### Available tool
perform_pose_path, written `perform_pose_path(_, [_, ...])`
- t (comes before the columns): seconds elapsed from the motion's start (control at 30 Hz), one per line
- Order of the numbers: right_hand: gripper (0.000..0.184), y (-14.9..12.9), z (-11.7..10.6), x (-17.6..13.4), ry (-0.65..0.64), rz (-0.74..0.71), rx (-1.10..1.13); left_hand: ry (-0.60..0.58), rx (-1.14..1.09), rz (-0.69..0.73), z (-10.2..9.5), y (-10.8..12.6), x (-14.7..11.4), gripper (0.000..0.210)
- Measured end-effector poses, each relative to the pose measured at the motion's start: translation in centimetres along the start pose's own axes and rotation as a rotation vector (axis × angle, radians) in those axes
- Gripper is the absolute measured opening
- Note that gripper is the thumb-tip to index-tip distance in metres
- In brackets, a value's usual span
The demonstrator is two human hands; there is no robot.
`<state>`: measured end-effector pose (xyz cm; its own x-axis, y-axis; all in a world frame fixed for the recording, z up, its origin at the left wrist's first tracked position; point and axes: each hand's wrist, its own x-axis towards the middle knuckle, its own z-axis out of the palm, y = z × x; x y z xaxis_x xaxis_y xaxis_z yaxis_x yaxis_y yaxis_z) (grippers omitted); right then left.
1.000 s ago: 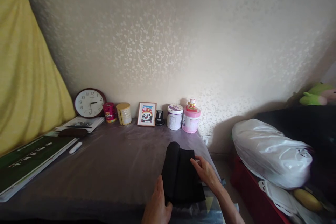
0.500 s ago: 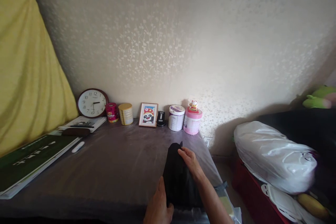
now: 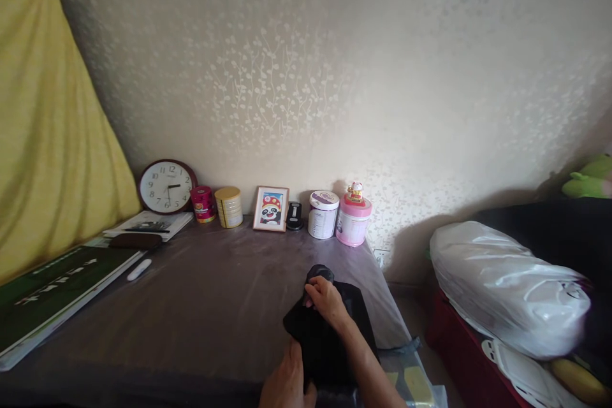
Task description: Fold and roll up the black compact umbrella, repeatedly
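A soft black bag-like piece stands near the front right of the table, its top spread into a wide flap. My left hand grips its lower left side, thumb on the near face and fingers behind the edge. My right hand is closed at the upper edge, fingers curled down onto the black material. Just behind those fingers a dark rounded bulge shows; whether it belongs to the bag or is a separate thing I cannot tell. My right forearm covers part of the bag.
Along the wall stand a clock, a red can, a yellow-lidded can, a framed panda picture and two tubs. A green book lies left. Right of the table is a white plastic bag.
My right hand has moved left and slightly down along the black bag's top. The top has folded out to both sides, and the dark bulge now shows behind it. My left hand stays at the lower left.
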<state>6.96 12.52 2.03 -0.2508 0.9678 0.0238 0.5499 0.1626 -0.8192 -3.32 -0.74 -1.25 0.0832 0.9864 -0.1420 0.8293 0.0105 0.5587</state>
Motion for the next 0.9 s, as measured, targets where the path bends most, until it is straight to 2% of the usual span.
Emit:
perform_pose_path(0.1, [0.018, -0.8, -0.1, -0.5, -0.033, -0.073, -0.046, 0.041, 0.085, 0.0, 0.2, -1.2, -0.4, 0.065])
perform_pose_path(0.2, [0.019, -1.4, 0.0, -0.9, -0.034, -0.089, -0.142, 0.231, 0.204, 0.064, 0.2, -1.9, -0.5, 0.055])
perform_pose_path(0.3, [0.021, -1.9, 0.2, -1.2, -0.017, -0.098, -0.255, 0.376, 0.283, 0.225, 0.4, -1.9, -0.1, 0.056])
perform_pose_path(0.4, [0.022, -2.3, 0.4, -1.8, 0.008, -0.132, -0.344, 0.357, 0.311, 0.34, 1.4, -1.7, 0.7, 0.078])
perform_pose_path(0.43, [0.022, -2.4, 0.4, -2.2, 0.015, -0.153, -0.375, 0.329, 0.313, 0.34, 1.9, -1.7, 1.0, 0.084])
perform_pose_path(0.5, [0.022, -2.6, 0.3, -3.0, 0.017, -0.219, -0.433, 0.345, 0.307, 0.263, 3.2, -2.0, 1.4, 0.091])
perform_pose_path(0.63, [0.023, -2.1, 0.1, -4.2, -0.001, -0.399, -0.472, 0.35, 0.266, 0.253, 5.8, -2.8, 2.0, 0.107])
perform_pose_path(0.77, [0.025, -0.4, 0.2, -3.3, -0.003, -0.499, -0.464, 0.387, 0.222, 0.235, 7.1, -3.0, 2.5, 0.101])
perform_pose_path(0.9, [0.028, 0.7, -0.1, -0.8, -0.003, -0.48, -0.49, 0.285, 0.164, 0.156, 6.6, -2.4, 2.7, 0.076])
